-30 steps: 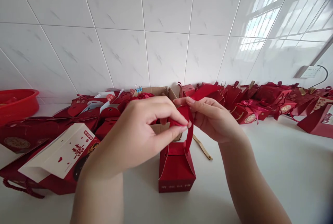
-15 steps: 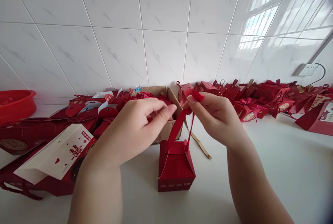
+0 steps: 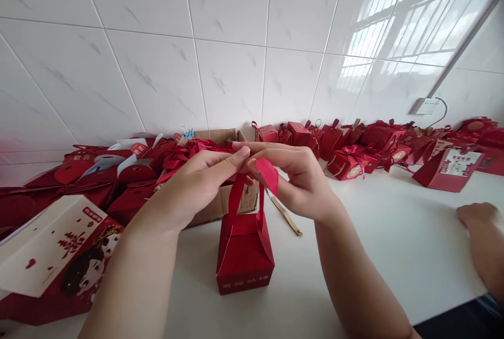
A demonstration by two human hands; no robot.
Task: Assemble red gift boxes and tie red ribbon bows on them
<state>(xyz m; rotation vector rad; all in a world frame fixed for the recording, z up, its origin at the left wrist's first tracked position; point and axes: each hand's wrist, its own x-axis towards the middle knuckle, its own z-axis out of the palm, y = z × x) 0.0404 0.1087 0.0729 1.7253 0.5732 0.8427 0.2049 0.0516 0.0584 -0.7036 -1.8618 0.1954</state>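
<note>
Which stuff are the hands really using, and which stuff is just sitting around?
In use:
- left hand
- right hand
- red ribbon, pinched by both hands
- small red box under it

Just lying about:
- cardboard box
- gold strip
- row of red boxes
- another person's hand

Home kitchen counter (image 3: 394,234): white tiled wall (image 3: 220,66), wall socket (image 3: 426,105), window reflection.
</note>
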